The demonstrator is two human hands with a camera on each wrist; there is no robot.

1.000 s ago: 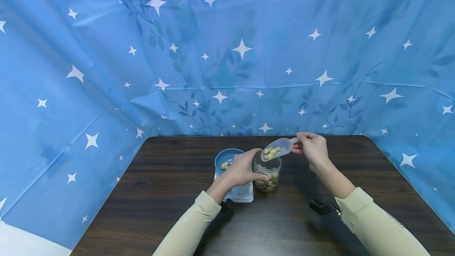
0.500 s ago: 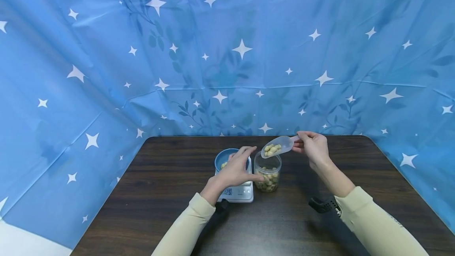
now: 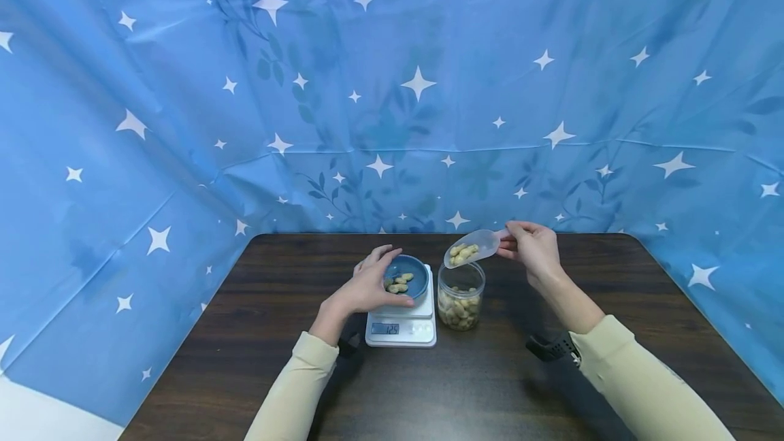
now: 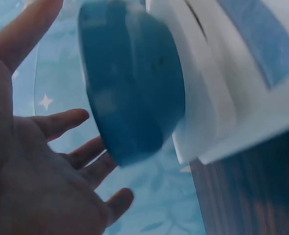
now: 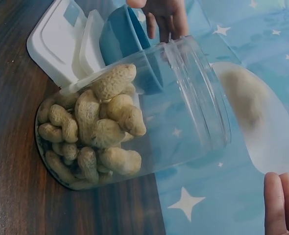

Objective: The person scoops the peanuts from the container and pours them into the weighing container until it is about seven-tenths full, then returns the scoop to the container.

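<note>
My left hand (image 3: 366, 287) is spread around the left side of a blue bowl (image 3: 405, 264); whether it touches the bowl I cannot tell. Several peanuts (image 3: 401, 284) lie in the bowl, which stands on a white kitchen scale (image 3: 412, 335). In the left wrist view the fingers are apart, beside the bowl's wall (image 4: 130, 83). My right hand (image 3: 534, 250) holds a translucent scoop (image 3: 488, 242) by its handle. Peanuts lie in the scoop, tilted left over the mouth of a clear jar (image 3: 461, 312). More peanuts (image 5: 88, 115) fill the jar's lower part.
All of this stands on a dark wooden table (image 3: 245, 352), toward its far edge. Jar and scale are close side by side. A blue curtain (image 3: 392, 107) with white stars hangs behind the table. The scale's display (image 3: 385, 329) is lit.
My left hand has moved left from beside the jar to the bowl, uncovering the scale's display and the peanuts in the bowl. The scoop has shifted slightly up and left.
</note>
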